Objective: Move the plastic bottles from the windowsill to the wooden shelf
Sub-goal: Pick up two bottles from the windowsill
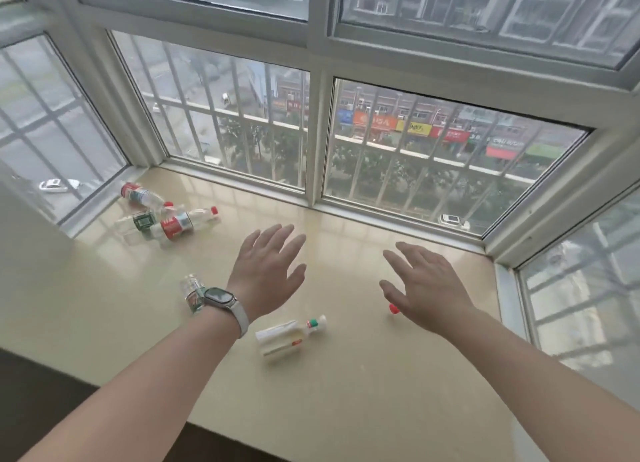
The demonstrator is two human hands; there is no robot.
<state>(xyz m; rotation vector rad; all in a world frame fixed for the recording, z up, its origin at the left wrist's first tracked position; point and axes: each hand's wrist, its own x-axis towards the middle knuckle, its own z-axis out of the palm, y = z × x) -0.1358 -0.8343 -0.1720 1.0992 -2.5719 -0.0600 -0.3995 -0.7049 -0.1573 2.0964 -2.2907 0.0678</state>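
**Both hands out flat over the sill, bottles lying all around**

Big bay window (415,139) wraps the far side, with a pale glossy windowsill (346,385) running under it. Both arms reach out over the sill. Left hand (266,271) is spread open, palm down, holding nothing; there's a watch (220,298) on that wrist. Right hand (426,288) is the same, fingers loose and empty.

Bottles are all on their sides. Three sit bunched in the far left corner: a red-label bottle (180,224), a green-label bottle (138,222) touching it, and another bottle (143,196) behind them. A white bottle (287,335) lies near, between the arms. One more clear bottle (192,290) peeks out beside the left wrist. A red cap (393,308) shows just under the right hand.
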